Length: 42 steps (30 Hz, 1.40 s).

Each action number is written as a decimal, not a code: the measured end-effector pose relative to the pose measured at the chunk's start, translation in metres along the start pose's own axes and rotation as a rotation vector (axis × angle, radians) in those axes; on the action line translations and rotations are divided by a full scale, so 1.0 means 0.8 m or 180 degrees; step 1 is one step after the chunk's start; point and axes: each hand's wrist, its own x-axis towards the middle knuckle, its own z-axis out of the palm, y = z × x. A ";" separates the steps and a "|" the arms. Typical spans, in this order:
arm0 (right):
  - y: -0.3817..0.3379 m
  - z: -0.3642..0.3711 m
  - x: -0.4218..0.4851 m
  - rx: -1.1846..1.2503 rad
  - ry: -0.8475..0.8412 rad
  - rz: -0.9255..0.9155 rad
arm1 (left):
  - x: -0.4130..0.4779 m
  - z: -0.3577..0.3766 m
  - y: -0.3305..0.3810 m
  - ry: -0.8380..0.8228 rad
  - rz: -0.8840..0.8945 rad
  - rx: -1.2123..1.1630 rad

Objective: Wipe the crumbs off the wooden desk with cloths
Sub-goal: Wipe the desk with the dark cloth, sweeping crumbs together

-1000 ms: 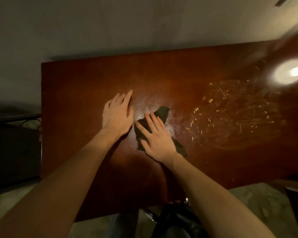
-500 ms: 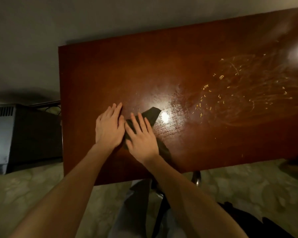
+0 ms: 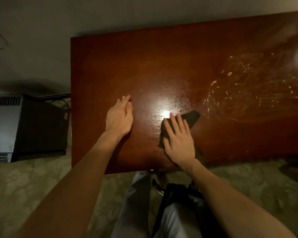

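A reddish-brown wooden desk (image 3: 162, 57) is seen from above and fills most of the view, its far edge set against a pale wall (image 3: 144, 11). A patterned floor (image 3: 33, 186) is shown below the near edge. A dark box-shaped appliance (image 3: 24, 126) with a grey vented side is stood on it just beside the desk's left edge. The left hand (image 3: 120, 117) is laid flat on bare wood towards the left of the desk — fingers straight and close together, nothing held. The right hand (image 3: 179, 141) is placed apart from it, near the front edge, spread flat with straight fingers and pressed down on a dark cloth (image 3: 192, 118). The cloth is not gripped, only pinned under palm and fingers. One corner of it is left showing beyond the fingertips, pointed to the right. A bright glare (image 3: 165, 114) is reflected off the wood just left of those fingertips. Pale crumbs (image 3: 213, 93) are scattered over the desk's right part — the nearest just beyond the cloth's corner — among faint smear marks.
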 end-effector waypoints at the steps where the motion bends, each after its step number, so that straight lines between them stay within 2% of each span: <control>1: -0.020 0.004 -0.001 -0.0010 -0.0059 -0.0109 | 0.001 -0.002 -0.004 -0.0051 0.0061 0.0049; 5: -0.110 0.020 0.005 0.0140 -0.0180 -0.0449 | 0.006 0.000 -0.012 -0.0240 0.0177 0.0252; 8: -0.126 0.023 0.009 0.0312 -0.0145 -0.0632 | 0.006 0.010 -0.008 -0.0400 0.0194 0.0659; 13: -0.050 0.016 -0.003 0.0073 -0.0272 -0.1346 | -0.001 0.031 -0.002 -0.0225 0.0311 0.1136; 16: 0.010 0.003 -0.019 0.0007 -0.0361 -0.1479 | -0.011 0.051 0.013 0.0047 0.0776 0.1036; 20: 0.090 -0.012 -0.048 -0.0117 -0.0491 -0.1534 | -0.026 0.089 0.058 0.0032 0.1535 0.1053; 26: 0.188 -0.026 -0.069 -0.0318 -0.0580 -0.1896 | -0.035 0.143 0.129 0.0052 0.1349 0.0692; 30: 0.236 -0.042 -0.049 -0.0540 -0.0729 -0.2447 | -0.035 0.164 0.147 0.0058 0.1530 0.0713; 33: 0.251 -0.047 -0.039 -0.0585 -0.0731 -0.2648 | -0.035 0.172 0.146 0.0068 0.1695 0.0801; 38: 0.245 -0.050 -0.046 -0.0513 -0.0563 -0.2465 | -0.046 0.175 0.143 0.0036 0.1825 0.0890; 40: 0.235 -0.054 -0.065 -0.0279 -0.0337 -0.2045 | -0.051 0.173 0.150 -0.0037 0.2256 0.0964; 42: 0.216 -0.050 -0.098 0.0341 0.0176 -0.1276 | -0.056 0.172 0.160 -0.0187 0.2832 0.1034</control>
